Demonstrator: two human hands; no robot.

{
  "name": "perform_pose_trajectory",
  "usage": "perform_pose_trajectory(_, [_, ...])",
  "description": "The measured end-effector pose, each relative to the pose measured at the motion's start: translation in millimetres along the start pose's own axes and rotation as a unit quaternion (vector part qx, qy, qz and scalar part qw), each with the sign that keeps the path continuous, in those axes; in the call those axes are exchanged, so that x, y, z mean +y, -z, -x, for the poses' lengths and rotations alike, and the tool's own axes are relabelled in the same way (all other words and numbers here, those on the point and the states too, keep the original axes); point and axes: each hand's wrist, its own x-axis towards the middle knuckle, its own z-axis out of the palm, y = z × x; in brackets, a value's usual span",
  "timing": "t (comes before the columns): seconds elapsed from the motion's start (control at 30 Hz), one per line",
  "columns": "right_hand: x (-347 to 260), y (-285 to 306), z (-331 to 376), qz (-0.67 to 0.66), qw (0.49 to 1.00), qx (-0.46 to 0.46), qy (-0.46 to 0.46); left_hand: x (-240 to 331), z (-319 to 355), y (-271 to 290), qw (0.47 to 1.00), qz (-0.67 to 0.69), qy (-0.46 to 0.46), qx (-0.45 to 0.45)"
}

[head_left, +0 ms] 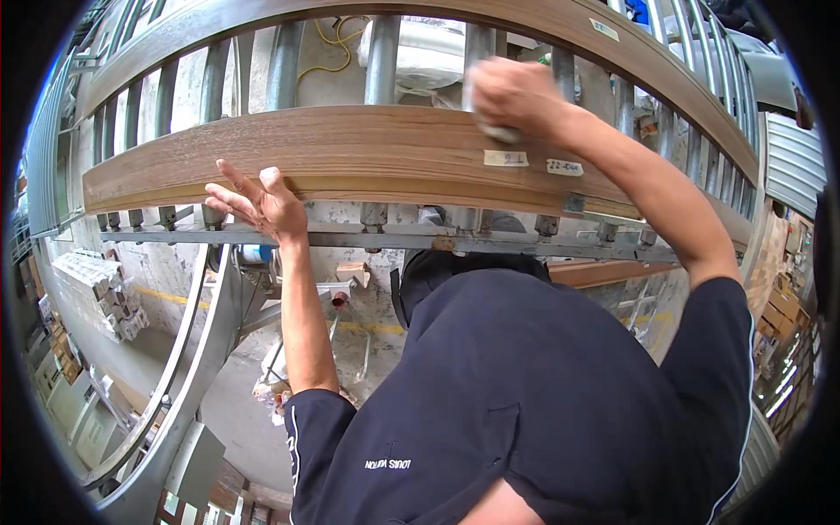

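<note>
Head view: taking the long wooden plank (350,157) as the landmark, a stack of pale blocks (96,293) sits on the concrete floor (166,350) well below the plank's left end. The plank itself lies across a roller conveyor (381,66), whose grey metal rollers show above and below it, with a second wood-faced board (525,22) arching past its far edge. At the plank's near edge, left of its middle, the left hand (262,206) rests flat with fingers spread apart, gripping nothing and only steadying the wood. Right of the middle, two small paper labels (534,162) are stuck to the plank's top face. Just above them, the right hand (507,96) is closed around a pale cloth or pad (500,133) and presses it onto the plank near the far edge. The person's dark sleeves and torso fill the space below the plank's right half, and stacked cardboard boxes (783,306) stand beyond its right end. In my judgement the main risk is the plank rolling sideways on the free rollers under the pressing stroke, since the open left hand only leans against it; the fingers there could also slip into a gap between the rollers, and the pad might lift the labels if it sweeps lower.
</note>
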Motion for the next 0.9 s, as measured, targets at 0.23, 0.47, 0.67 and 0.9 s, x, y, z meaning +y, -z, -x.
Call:
perform_pose_trajectory(0.23, [-5,-15,-14,-0.014,1.000,0.017,-0.003,0,9,-8,0.999,-0.007,-0.042,0.016])
perform_pose_trajectory(0.47, [-128,-54,-204,-0.119,0.990,0.057,0.059,8,5,-1,0.998,-0.055,-0.018,-0.005])
perform_pose_trajectory(0.67, [-70,-38,-117,-0.125,0.988,0.075,0.044,18,5,25,0.988,-0.143,-0.005,-0.063])
perform_pose_trajectory(0.9, [-17,-5,-16,-0.050,0.998,0.047,-0.006,-74,-88,100,0.993,-0.060,-0.048,0.095])
